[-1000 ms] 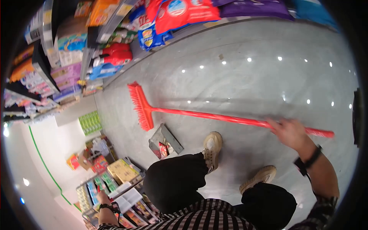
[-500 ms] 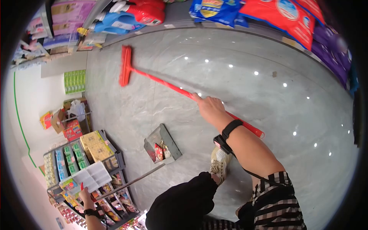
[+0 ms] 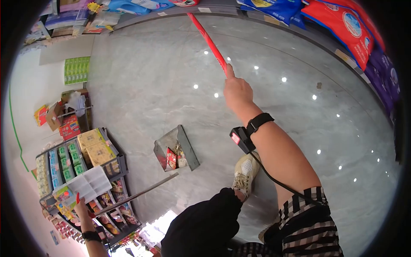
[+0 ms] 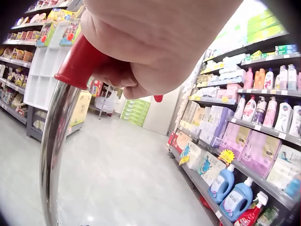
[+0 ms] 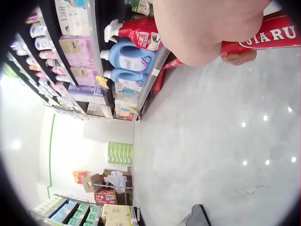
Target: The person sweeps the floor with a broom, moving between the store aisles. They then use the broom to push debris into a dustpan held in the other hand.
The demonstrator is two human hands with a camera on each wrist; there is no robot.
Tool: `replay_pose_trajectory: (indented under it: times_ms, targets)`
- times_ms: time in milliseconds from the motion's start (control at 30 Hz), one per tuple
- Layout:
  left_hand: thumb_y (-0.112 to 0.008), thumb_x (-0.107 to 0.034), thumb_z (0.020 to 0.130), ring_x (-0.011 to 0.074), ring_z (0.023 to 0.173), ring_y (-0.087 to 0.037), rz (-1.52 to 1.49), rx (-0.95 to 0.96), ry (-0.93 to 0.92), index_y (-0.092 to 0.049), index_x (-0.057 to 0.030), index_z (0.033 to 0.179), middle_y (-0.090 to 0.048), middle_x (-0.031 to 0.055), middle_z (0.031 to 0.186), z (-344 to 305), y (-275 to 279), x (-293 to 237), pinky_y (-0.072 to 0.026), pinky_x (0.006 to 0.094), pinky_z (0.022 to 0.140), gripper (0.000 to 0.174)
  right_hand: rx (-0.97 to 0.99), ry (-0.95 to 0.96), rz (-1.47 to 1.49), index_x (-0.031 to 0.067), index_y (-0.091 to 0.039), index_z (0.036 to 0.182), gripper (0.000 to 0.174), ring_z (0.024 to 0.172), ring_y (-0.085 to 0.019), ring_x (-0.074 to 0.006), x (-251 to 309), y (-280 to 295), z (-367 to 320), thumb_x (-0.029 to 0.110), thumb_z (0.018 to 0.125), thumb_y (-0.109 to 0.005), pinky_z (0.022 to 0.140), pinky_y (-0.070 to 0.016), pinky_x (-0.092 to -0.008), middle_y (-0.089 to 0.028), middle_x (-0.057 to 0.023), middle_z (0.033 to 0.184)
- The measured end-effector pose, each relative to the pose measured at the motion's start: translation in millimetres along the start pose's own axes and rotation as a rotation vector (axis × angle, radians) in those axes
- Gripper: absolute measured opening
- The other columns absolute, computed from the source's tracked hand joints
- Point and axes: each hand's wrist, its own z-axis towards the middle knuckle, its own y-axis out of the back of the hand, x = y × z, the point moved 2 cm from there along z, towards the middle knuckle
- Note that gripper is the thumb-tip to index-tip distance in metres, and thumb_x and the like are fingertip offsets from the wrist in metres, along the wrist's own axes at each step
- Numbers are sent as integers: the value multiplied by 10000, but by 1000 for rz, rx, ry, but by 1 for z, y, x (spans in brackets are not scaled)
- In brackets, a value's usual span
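Observation:
My right hand [image 3: 239, 93] grips the red handle of a broom [image 3: 209, 42] with the thumb along it. The handle runs up to the foot of the shelves, where the broom's head is hidden in the head view. In the right wrist view, a red part [image 5: 160, 81] shows low against the shelf base. My left hand [image 3: 82, 210] holds the red grip [image 4: 77, 61] of a long-handled dustpan by its metal pole [image 3: 141, 195]. The grey pan [image 3: 188, 147] rests on the floor, with a red wrapper [image 3: 171, 158] and pale litter in it.
Shelves [image 3: 222, 12] with detergent bottles [image 5: 131, 61] and bags [image 3: 342, 25] border the floor at the top. A display rack [image 3: 122, 165] with boxes stands at the left, near the pole. A shoe [image 3: 245, 173] is beside the pan. Cartons [image 3: 70, 126] are stacked farther off.
My right hand has moved up and left in the head view, pushing the broom to the shelf base, its head passing out of sight. The left hand keeps holding the dustpan.

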Motion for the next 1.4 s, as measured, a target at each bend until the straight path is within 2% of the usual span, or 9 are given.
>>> replay_pose_trajectory:
  times_ms: [300,533,800,867,933,1000,1200,1300,1400]
  targets:
    - [-586,-236,719,190,453,-457,139,-180,-271,-529,71,651,-465,83,483,48,10,45,-349,374,453,319,67,132,-112,190,-231,1342,550,673,-567,-378,-170,73,-127,105,842,-443,626,-437,-475,-576,-198,722]
    - [-586,-267,721,231,520,-488,277,-144,-295,-540,98,689,-527,159,560,11,2,-24,-385,395,522,369,-15,51,-138,115,-353,1290,505,696,-555,-405,-290,173,-340,84,812,-514,587,-451,-450,-571,-222,777]
    - [-503,-284,726,268,513,-539,284,-103,-322,-577,62,668,-550,154,557,0,-3,-36,-376,406,481,359,-106,-696,-422,29,-480,741,190,538,-513,-401,-372,254,-658,145,691,-622,486,-393,-452,-516,-193,594]
    - [-484,-277,733,284,528,-550,278,-82,-334,-587,66,688,-560,169,573,-3,-4,-44,-382,411,488,361,95,-1086,-481,91,-535,844,197,643,-581,-389,-337,283,-706,284,828,-502,524,-456,-471,-594,-175,688]
    - [-444,-230,741,338,685,-582,272,-72,-238,-578,99,852,-599,243,736,5,-9,-48,-413,426,607,373,146,-1181,-747,131,-546,852,221,634,-603,-335,-351,276,-790,337,840,-468,510,-472,-448,-600,-152,667]
    - [-448,-236,736,345,702,-584,307,-57,-335,-577,105,851,-599,251,754,8,-11,-52,-414,429,618,382,-259,-896,-772,159,-557,765,238,483,-580,-285,-344,271,-842,366,841,-470,393,-446,-390,-594,-75,588]
    - [-433,-213,746,379,727,-588,281,-22,-406,-592,99,812,-593,281,771,15,-13,-61,-416,457,608,357,-121,-971,-715,155,-534,673,246,435,-540,-302,-260,272,-798,356,814,-513,380,-418,-406,-546,-96,520]
    - [-407,-205,748,406,788,-569,459,-21,-504,-572,116,838,-589,286,828,27,-18,-72,-415,454,659,372,-419,-643,-795,69,-431,670,201,492,-448,-370,-302,239,-795,175,719,-595,452,-328,-457,-428,-133,543]
    - [-404,-217,752,425,855,-556,496,14,-541,-571,124,836,-586,291,850,29,-21,-79,-413,460,688,389,-345,-638,-591,69,-463,654,184,543,-520,-325,-332,253,-704,170,677,-615,470,-405,-429,-504,-113,581]
